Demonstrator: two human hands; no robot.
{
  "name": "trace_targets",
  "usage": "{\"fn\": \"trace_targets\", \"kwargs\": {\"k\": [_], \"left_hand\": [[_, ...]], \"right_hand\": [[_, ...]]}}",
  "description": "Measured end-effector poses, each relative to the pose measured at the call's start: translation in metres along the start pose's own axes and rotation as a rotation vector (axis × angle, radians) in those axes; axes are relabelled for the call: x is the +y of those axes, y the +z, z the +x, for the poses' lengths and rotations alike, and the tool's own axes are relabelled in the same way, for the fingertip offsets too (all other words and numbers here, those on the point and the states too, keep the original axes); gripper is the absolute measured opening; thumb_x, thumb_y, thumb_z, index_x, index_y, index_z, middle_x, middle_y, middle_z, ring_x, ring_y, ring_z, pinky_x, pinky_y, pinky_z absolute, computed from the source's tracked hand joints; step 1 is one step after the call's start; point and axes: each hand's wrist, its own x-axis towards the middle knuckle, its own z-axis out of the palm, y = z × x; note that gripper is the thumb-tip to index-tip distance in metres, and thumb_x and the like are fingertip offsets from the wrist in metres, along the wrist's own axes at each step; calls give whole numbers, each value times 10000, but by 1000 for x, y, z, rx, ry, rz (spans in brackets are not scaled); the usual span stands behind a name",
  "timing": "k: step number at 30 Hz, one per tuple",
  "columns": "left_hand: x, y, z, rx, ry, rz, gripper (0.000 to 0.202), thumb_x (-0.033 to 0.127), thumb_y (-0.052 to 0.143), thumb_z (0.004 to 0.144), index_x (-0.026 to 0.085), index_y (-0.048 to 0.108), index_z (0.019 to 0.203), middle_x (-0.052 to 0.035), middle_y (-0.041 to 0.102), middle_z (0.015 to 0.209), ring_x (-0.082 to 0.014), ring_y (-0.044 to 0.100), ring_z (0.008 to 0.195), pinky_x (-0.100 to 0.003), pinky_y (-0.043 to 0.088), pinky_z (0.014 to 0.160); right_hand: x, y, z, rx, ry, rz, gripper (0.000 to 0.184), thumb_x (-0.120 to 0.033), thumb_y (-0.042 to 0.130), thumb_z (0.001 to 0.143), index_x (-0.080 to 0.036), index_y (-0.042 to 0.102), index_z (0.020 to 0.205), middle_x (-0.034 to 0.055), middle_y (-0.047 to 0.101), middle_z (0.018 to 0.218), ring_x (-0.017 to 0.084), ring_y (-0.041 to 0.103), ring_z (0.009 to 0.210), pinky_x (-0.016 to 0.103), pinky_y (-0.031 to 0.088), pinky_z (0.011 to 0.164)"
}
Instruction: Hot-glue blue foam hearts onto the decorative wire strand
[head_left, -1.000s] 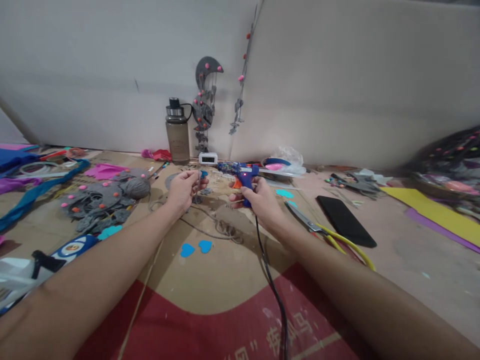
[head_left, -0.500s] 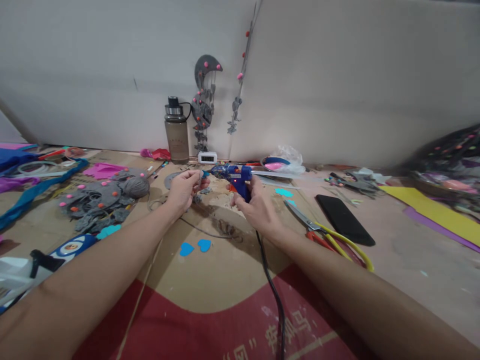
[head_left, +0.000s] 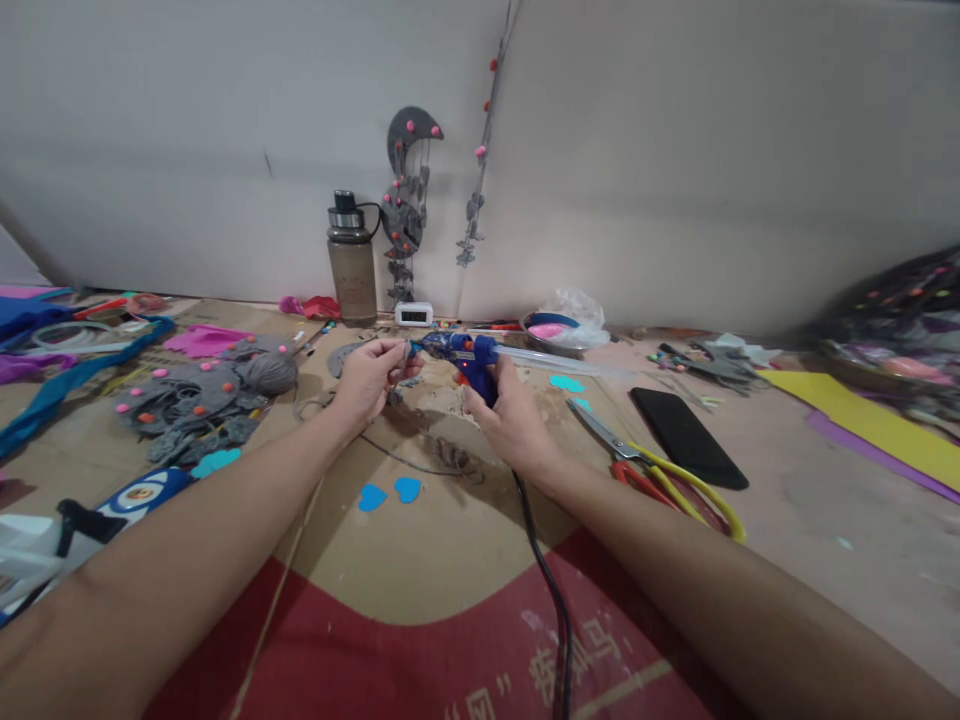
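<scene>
My right hand [head_left: 510, 418] is wrapped round the handle of a blue hot glue gun [head_left: 466, 350], with a long clear glue stick [head_left: 551, 359] running out of its back end. The nozzle points left. At its tip, my left hand [head_left: 370, 382] pinches a small blue cutout [head_left: 413, 348], mostly hidden by the fingers. Grey yarn [head_left: 405, 458] trails over the cardboard below the hands. Two blue felt hearts [head_left: 373, 497] lie nearer to me. A grey felt piece [head_left: 341, 358] is partly covered behind my left hand.
Scissors with yellow handles [head_left: 675, 480] and a black phone [head_left: 688, 437] lie at right. A bottle [head_left: 352, 265] and small digital clock [head_left: 413, 314] stand near the wall. Grey felt pieces with pompoms [head_left: 195, 390] are heaped at left. A black cord [head_left: 551, 585] runs toward me.
The glue gun's rear has dipped slightly, so the glue stick slopes down more to the right. The left hand keeps its pinch on the blue cutout by the nozzle.
</scene>
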Motion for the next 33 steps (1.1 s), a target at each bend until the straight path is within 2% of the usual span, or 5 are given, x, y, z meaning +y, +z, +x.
{"fn": "trace_targets", "kwargs": {"k": [8, 16, 22, 28, 33], "left_hand": [[2, 4, -4, -16, -13, 30, 251, 275, 782, 615, 127, 609, 720, -44, 665, 630, -142, 652, 577, -288, 554, 636], [4, 5, -3, 38, 20, 38, 181, 231, 741, 659, 123, 604, 708, -21, 627, 576, -130, 641, 564, -261, 545, 600], [4, 6, -5, 22, 7, 40, 214, 251, 757, 638, 129, 597, 711, -4, 627, 575, -134, 648, 568, -270, 553, 616], [3, 6, -6, -11, -5, 43, 229, 266, 761, 634, 126, 602, 720, -16, 645, 599, -131, 653, 582, -262, 550, 615], [3, 5, -5, 14, 10, 46, 206, 248, 745, 657, 126, 597, 731, -9, 635, 592, -122, 645, 567, -260, 552, 612]], "right_hand": [[0, 2, -2, -16, -37, -15, 279, -253, 473, 856, -173, 473, 1124, 119, 636, 1080, 220, 605, 957, 355, 455, 853], [4, 3, -3, -30, -42, -18, 328, -276, 471, 870, -176, 457, 1182, 134, 633, 1122, 246, 596, 1023, 392, 461, 888], [8, 6, -2, 11, -88, -21, 288, -275, 475, 862, -176, 469, 1132, 143, 638, 1074, 270, 604, 970, 452, 476, 866], [4, 5, -3, 13, -106, -33, 244, -262, 471, 861, -204, 474, 1098, 125, 644, 1053, 260, 614, 951, 433, 488, 845], [4, 4, -4, 1, -75, -42, 271, -271, 466, 863, -197, 462, 1124, 134, 642, 1072, 267, 614, 961, 440, 484, 849]]}}
